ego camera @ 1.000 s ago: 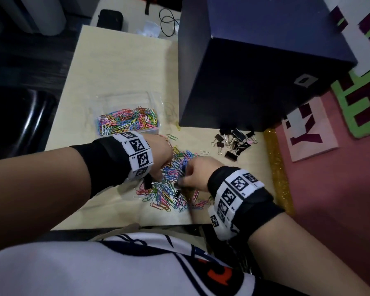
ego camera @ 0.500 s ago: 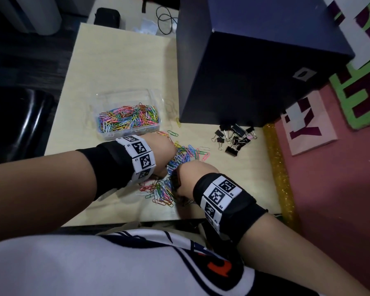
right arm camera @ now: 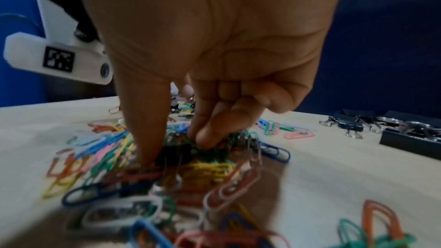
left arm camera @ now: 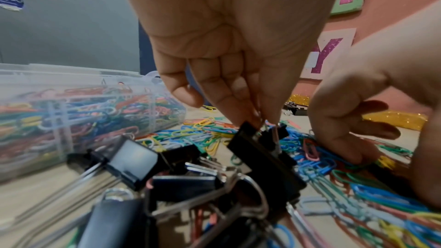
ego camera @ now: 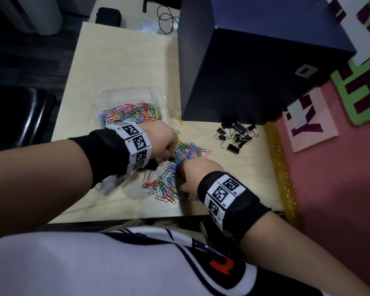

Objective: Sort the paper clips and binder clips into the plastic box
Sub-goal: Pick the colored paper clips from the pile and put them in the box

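A loose pile of coloured paper clips [ego camera: 169,180] lies on the pale table [ego camera: 124,60] near its front edge. The clear plastic box [ego camera: 130,116], holding many paper clips, stands just behind the pile. My left hand [ego camera: 171,155] sits at the pile's upper left and pinches the wire handles of a black binder clip [left arm camera: 260,142]. Other binder clips [left arm camera: 133,159] lie beneath that wrist. My right hand [ego camera: 179,176] reaches down into the pile. Its thumb [right arm camera: 143,120] and curled fingers [right arm camera: 210,135] close round a small black binder clip [right arm camera: 174,155] among the paper clips.
A separate group of black binder clips [ego camera: 235,135] lies at the table's right. A big dark blue box [ego camera: 254,60] stands right behind them and beside the plastic box. A gold glitter strip [ego camera: 280,167] edges the table's right side. A black chair [ego camera: 15,116] is at the left.
Both hands stay over the paper clip pile with only small shifts. The left hand has edged slightly towards the plastic box.
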### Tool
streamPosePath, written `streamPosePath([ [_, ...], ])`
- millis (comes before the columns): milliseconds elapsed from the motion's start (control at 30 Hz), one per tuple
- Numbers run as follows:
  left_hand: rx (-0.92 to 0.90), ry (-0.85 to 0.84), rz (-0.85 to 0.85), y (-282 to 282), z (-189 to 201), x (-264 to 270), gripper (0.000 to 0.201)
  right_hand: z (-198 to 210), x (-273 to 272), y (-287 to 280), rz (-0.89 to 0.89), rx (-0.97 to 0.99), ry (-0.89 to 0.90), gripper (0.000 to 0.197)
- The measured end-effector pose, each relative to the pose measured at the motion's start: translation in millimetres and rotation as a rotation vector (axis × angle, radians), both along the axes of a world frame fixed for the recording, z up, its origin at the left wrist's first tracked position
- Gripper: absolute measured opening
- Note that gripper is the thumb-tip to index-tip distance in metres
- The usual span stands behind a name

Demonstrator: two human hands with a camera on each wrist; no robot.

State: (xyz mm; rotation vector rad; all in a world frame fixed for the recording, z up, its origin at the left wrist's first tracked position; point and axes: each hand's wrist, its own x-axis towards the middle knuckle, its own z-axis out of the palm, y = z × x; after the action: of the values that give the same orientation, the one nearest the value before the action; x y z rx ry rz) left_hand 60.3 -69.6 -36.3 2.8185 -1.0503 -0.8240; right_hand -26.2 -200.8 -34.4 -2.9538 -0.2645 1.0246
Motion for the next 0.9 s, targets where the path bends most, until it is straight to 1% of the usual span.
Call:
streamPosePath([
  [33,-0.018,0.011,0.023,2,0,0,0.003,-1,-1,1,0.006,0.001,-0.017,0.027],
  [100,-0.050,0.013,0.035,3,1,0,0.012,-3,-1,1,0.010,0.003,-0.038,0.029],
  [200,-0.104,-0.047,0.024,2,4,0,0.003,-1,0,-1,0.014,-0.006,-0.057,0.031],
  [300,-0.170,-0.090,0.052,0,7,0,0.009,-2,1,-3,-0.011,0.016,-0.093,0.033],
  [433,-0.244,-0.120,0.109,-3,11,-1,0.010,-5,-1,-8,-0.053,0.046,-0.135,0.033],
  [533,-0.283,-0.145,0.147,-5,13,-2,0.010,-5,-1,-15,-0.179,0.120,-0.161,0.033],
  [667,-0.332,-0.123,0.212,-12,11,-1,0.006,2,7,-31,-0.379,0.187,-0.189,0.020],
  [733,-0.379,-0.096,0.237,-19,11,0,0.007,6,13,-42,-0.490,0.212,-0.213,0.018],
  [800,-0.440,-0.066,0.281,-30,11,1,0.007,7,19,-54,-0.607,0.258,-0.287,0.017],
  [867,-0.506,-0.037,0.331,-41,10,3,0.009,10,24,-65,-0.729,0.307,-0.399,0.018],
  [900,-0.531,-0.012,0.357,-46,9,3,0.013,13,25,-69,-0.763,0.305,-0.439,0.021],
])
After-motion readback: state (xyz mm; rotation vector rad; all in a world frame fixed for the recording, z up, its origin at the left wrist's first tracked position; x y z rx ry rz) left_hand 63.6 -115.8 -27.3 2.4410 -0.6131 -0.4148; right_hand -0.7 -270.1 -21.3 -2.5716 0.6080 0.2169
